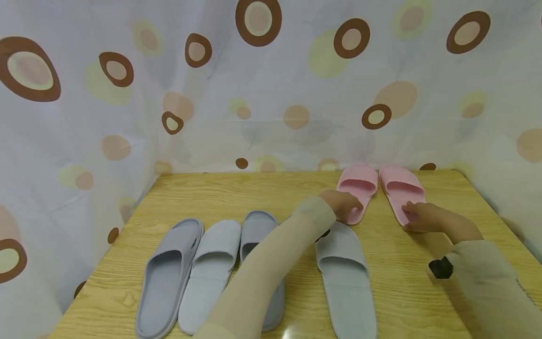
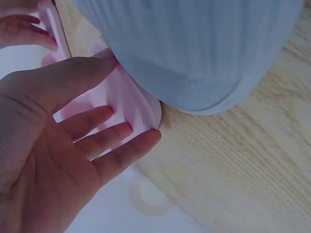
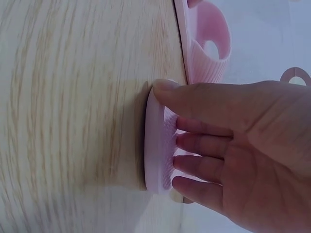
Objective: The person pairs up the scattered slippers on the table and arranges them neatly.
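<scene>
Two pink slippers stand side by side at the back right of the table. My left hand [image 1: 345, 203] reaches over the left pink slipper [image 1: 359, 178]; in the left wrist view its fingers [image 2: 127, 154] extend fairly straight over the heel part, thumb apart from them. At the right pink slipper [image 1: 402, 178], my right hand [image 1: 440, 222] holds the heel end. The right wrist view shows the thumb on the heel's edge [image 3: 154, 160] and the other fingertips on the textured insole. A light grey slipper [image 1: 349, 287] lies just below my left wrist and partly blocks the left wrist view.
Toward the left of the wooden table [image 1: 203, 190] lie a grey slipper [image 1: 163, 287], a light grey slipper [image 1: 207, 292] and another grey slipper [image 1: 258, 230], partly covered by my left forearm. A spotted curtain [image 1: 271, 94] closes off the back and sides.
</scene>
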Available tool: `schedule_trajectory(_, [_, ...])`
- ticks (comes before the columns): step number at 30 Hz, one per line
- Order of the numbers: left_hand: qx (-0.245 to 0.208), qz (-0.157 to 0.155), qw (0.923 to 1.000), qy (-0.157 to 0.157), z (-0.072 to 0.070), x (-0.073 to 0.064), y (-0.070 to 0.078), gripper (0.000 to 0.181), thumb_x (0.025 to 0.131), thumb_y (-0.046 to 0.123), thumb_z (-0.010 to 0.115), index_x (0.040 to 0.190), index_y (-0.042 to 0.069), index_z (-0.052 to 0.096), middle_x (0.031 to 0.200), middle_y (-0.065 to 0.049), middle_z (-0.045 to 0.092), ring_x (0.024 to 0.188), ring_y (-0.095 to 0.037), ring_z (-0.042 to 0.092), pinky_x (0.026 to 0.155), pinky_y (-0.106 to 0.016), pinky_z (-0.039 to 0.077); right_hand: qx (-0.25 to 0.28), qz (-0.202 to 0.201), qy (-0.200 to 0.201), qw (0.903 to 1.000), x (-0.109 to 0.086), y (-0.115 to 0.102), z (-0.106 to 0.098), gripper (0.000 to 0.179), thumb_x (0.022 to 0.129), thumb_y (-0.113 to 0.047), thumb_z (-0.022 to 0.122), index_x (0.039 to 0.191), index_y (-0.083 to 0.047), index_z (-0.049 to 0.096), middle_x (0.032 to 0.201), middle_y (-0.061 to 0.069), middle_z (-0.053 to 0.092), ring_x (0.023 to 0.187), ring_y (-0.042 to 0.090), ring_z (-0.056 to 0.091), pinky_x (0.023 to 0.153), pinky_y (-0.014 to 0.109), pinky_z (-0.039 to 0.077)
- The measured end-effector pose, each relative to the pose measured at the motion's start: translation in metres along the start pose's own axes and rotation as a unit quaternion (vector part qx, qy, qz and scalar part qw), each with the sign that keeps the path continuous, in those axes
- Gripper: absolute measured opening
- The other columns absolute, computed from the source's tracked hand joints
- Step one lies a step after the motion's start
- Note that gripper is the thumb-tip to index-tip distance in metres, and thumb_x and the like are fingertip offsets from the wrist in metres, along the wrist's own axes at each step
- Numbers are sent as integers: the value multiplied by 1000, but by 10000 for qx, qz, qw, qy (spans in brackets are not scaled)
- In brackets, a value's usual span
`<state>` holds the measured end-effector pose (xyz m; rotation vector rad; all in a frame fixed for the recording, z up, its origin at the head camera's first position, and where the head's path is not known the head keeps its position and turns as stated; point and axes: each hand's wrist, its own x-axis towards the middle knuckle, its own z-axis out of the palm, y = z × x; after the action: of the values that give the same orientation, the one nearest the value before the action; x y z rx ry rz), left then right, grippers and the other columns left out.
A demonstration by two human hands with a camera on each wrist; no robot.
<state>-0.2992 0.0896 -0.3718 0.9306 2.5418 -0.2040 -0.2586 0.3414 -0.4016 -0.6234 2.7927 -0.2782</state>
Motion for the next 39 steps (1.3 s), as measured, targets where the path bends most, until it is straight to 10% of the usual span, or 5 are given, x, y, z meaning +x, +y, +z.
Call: schedule_trajectory(39, [-144,609,9964,-563,-4,15,26,49,97,27,49,142,44,42,148,22,33,134,5,26,108,-18,22,87,4,60,9999,-4,-1,1,68,85,-20,71,125,26,42,128,50,34,114,63,40,94,64,37])
